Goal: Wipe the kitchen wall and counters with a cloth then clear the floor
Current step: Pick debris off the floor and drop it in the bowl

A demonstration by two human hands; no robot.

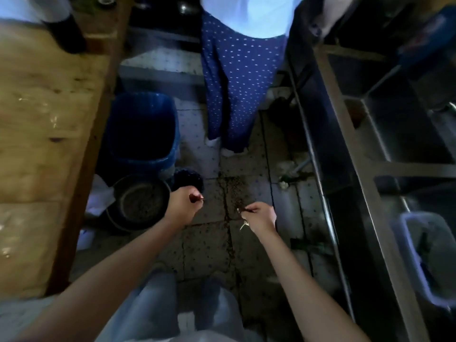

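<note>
While both arms reach over the dirty floor (209, 243), left hand (183, 203) grip pinching a dark scrap, right hand (261, 218) grip pinching pale debris, blue bin (143, 127) beside wooden worktop (44, 119).

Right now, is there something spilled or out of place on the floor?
Yes. Dark debris lies scattered over the floor tiles between the hands. The left hand and right hand each pinch small scraps.

A: Floor status?
B: Tiled floor (249, 245), dark crumbs (232, 191) along the grout. Blue bin (143, 127) and round metal pan (142, 201) stand on it, left side.
A: Counter?
B: Wooden counter (37, 119), pale scraps (53, 120) on top.
</note>
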